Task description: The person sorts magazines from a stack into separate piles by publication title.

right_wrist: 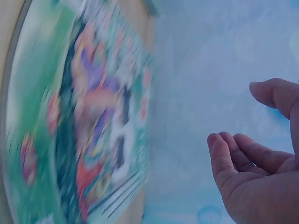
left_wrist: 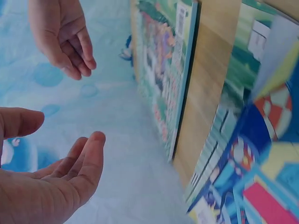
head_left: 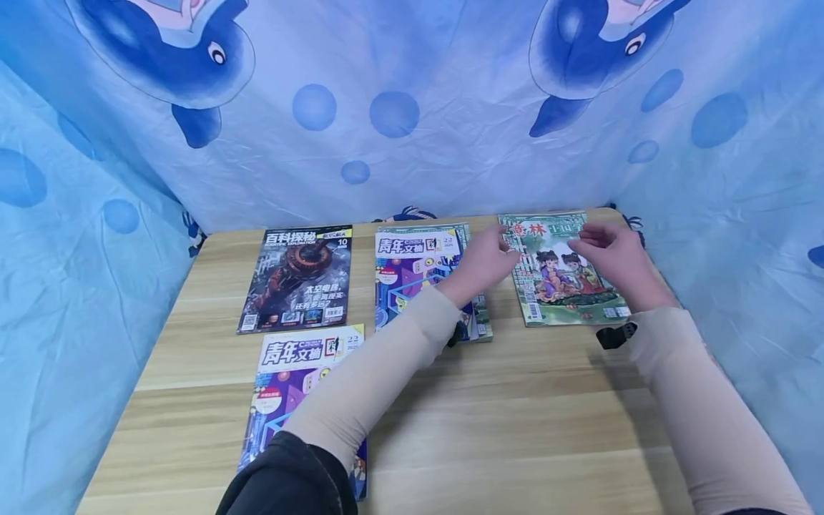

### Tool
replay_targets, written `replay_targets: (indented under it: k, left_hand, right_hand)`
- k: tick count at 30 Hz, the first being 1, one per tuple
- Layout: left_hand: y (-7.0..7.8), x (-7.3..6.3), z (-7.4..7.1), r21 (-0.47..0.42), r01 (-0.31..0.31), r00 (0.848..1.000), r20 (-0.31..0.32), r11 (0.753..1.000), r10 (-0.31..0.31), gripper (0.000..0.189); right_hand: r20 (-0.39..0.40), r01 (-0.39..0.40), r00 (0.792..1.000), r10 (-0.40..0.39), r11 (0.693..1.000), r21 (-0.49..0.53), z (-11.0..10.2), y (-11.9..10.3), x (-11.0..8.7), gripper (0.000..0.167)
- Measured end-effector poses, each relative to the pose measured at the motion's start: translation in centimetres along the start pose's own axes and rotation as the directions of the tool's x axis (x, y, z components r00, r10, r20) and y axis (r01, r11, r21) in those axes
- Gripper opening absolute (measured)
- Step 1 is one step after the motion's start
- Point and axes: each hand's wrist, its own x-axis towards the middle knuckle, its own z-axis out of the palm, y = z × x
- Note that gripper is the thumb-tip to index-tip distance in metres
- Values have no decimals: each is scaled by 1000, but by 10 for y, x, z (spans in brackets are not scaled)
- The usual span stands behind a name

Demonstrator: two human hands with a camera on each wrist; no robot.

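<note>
A green magazine (head_left: 556, 275) with two cartoon children on its cover lies flat at the back right of the table. Just above its left edge hovers my left hand (head_left: 486, 261), and my right hand (head_left: 614, 257) is over its upper right side. In the left wrist view both hands appear apart from the magazine (left_wrist: 161, 60), fingers loosely bent around nothing. The right wrist view shows a gap between the right hand (right_wrist: 261, 172) and the blurred cover. Under my left forearm, a purple magazine (head_left: 412, 275) lies on top of a green one (head_left: 483, 325).
A dark magazine (head_left: 299, 279) lies at the back left of the wooden table (head_left: 515, 422). In front of it is another purple magazine (head_left: 283, 386), partly covered by my left sleeve. Blue printed curtains (head_left: 425, 172) hang behind the table and at both sides.
</note>
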Motion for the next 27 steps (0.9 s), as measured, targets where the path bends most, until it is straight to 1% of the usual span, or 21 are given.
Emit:
replay_targets:
  k: [4, 7, 11, 15, 18, 22, 27]
  left_hand:
    - [-6, -14, -23, -87, -46, 997, -66, 995, 40, 58]
    - [-13, -27, -39, -132, -96, 988, -132, 987, 78, 57]
    - [-27, -47, -61, -146, -121, 973, -212, 982, 89, 56]
    - [-39, -68, -80, -153, -131, 960, -267, 980, 87, 55]
    - [-45, -83, -93, -151, -157, 948, -302, 976, 106, 56]
    - [-53, -99, -108, -147, -157, 934, -342, 977, 99, 58]
    - [-75, -116, -120, -137, -122, 917, -394, 983, 59, 56]
  right_hand:
    - [1, 35, 999, -35, 997, 69, 9, -21, -4, 76]
    - [6, 63, 998, -64, 991, 115, 16, -34, -11, 75]
    - [0, 116, 993, -117, 983, 141, 26, -46, -21, 75]
    - [-16, 152, 988, -151, 975, 164, 33, -54, -28, 71]
    - [-22, 177, 984, -177, 962, 206, 40, -59, -32, 69]
    - [-4, 193, 980, -198, 949, 251, 49, -63, -39, 68]
    - [23, 183, 981, -195, 951, 250, 61, -64, -47, 69]
